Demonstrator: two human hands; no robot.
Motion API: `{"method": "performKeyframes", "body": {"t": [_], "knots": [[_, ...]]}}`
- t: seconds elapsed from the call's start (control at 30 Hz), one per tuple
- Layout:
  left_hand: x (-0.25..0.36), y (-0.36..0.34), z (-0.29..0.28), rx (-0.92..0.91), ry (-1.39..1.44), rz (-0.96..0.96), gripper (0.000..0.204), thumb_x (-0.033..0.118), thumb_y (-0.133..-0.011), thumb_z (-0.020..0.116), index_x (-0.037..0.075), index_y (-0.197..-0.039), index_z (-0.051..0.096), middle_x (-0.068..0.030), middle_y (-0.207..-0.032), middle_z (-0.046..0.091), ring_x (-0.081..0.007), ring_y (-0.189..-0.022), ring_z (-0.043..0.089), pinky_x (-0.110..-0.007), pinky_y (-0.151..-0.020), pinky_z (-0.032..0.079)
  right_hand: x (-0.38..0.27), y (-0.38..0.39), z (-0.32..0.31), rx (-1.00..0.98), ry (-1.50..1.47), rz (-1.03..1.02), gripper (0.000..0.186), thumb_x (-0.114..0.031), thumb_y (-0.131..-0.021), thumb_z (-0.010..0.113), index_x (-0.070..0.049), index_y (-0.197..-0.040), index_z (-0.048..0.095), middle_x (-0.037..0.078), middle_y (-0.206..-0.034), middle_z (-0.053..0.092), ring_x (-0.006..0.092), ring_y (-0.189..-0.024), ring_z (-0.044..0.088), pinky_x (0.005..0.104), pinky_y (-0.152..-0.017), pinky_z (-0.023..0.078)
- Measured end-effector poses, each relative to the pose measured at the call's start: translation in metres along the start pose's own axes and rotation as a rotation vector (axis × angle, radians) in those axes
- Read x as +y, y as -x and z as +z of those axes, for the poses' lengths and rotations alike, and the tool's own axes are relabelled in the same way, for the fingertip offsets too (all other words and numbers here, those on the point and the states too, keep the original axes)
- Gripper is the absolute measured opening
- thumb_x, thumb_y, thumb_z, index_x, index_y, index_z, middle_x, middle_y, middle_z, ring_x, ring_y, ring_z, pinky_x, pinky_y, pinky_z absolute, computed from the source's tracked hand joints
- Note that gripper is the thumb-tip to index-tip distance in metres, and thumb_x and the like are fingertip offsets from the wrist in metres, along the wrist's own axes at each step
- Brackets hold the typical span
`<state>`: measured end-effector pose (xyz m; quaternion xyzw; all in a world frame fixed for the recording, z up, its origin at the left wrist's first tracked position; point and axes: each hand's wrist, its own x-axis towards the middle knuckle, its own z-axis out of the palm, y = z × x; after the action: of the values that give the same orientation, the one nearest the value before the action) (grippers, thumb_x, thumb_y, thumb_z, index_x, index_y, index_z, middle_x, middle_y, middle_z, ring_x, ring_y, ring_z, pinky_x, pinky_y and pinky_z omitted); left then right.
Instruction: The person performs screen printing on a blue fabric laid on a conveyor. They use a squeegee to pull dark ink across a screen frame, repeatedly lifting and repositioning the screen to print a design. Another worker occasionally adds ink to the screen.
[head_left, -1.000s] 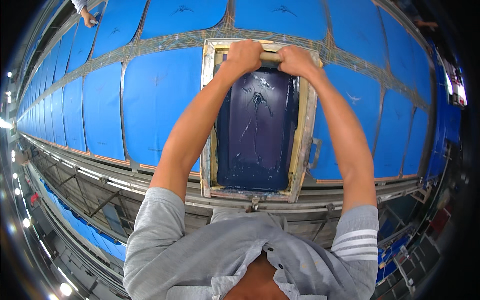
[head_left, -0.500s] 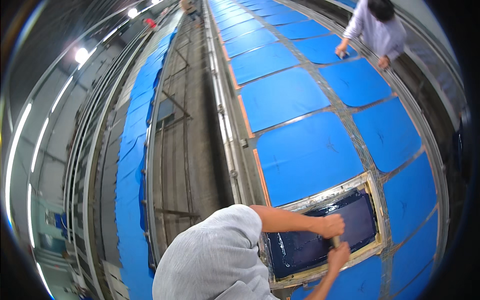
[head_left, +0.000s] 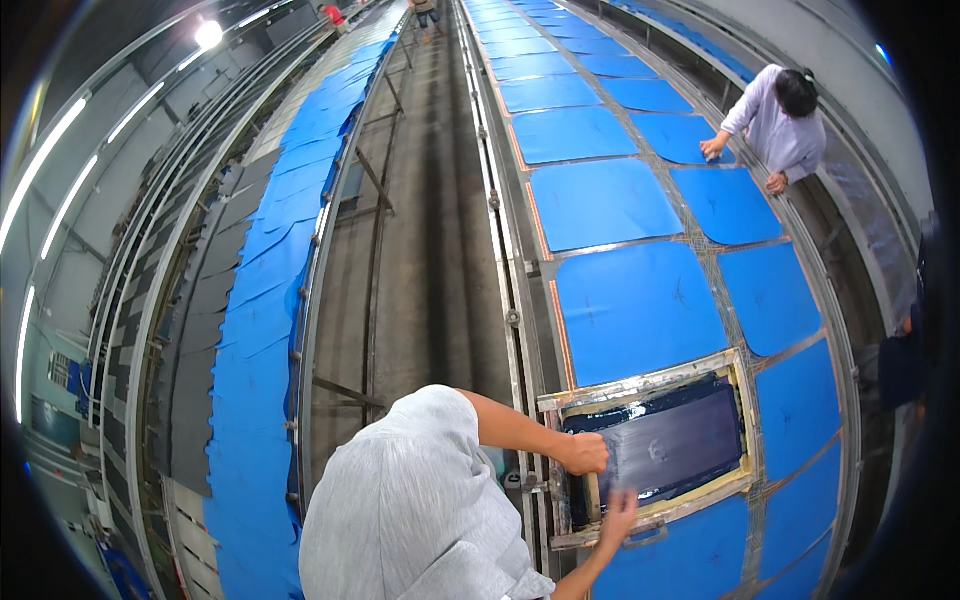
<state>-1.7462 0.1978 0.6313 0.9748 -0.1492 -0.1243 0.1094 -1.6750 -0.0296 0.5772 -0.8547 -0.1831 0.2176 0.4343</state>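
Observation:
A rectangular printing screen with a pale, ink-stained frame lies over a blue panel on the long table. Dark ink streaks its mesh, thickest along the far edge and in the near corners. My left hand is closed in a fist at the left end of the mesh, on what looks like a squeegee; only a pale strip of it shows below the fist. Close by, just to the right of that strip, is my right hand. Its fingers are smeared by motion, so their grip is unclear.
Rows of blue panels run far up the table, split by a taped strip. At the right edge a person in a pale top leans over a panel. A metal rail borders the table; blue sheets cover another table left of the aisle.
Both hands and the squeegee have moved left across the mesh to its left end. The view has shifted a little. The person at the right still leans over the far panels.

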Motion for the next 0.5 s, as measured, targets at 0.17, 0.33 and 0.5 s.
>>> {"method": "performKeyframes", "body": {"t": [0.17,0.33,0.5], "knots": [[-0.009,-0.01,0.013,0.043,-0.013,0.053,0.008,0.013,-0.061,0.073,0.012,-0.068,0.072,-0.0093,-0.069,0.069,-0.0318,-0.071,0.069,-0.044,-0.056,0.051,0.116,-0.038,-0.061,0.629,0.246,0.354,0.054,-0.036,-0.093,0.066,0.004,-0.129,0.058,0.026,-0.125,0.063,0.0352,-0.106,0.065,0.0479,-0.093,0.05],[-0.001,-0.004,0.023,0.042,-0.025,-0.007,0.01,0.015,-0.061,0.073,0.017,-0.07,0.075,-0.0085,-0.071,0.07,-0.0312,-0.075,0.07,-0.045,-0.061,0.053,0.139,-0.061,-0.053,0.594,-0.032,0.458,0.042,-0.028,-0.087,0.065,0.006,-0.112,0.063,0.023,-0.108,0.065,0.0316,-0.09,0.063,0.0456,-0.08,0.05],[-0.005,0.004,-0.009,0.067,0.031,0.027,0.012,0.014,-0.062,0.072,0.016,-0.073,0.075,-0.0089,-0.073,0.071,-0.0317,-0.076,0.07,-0.044,-0.061,0.053,0.096,-0.062,-0.081,0.795,-0.067,0.383,0.03,-0.019,-0.078,0.065,0.006,-0.093,0.068,0.019,-0.087,0.067,0.0277,-0.074,0.059,0.0428,-0.067,0.047]]}}
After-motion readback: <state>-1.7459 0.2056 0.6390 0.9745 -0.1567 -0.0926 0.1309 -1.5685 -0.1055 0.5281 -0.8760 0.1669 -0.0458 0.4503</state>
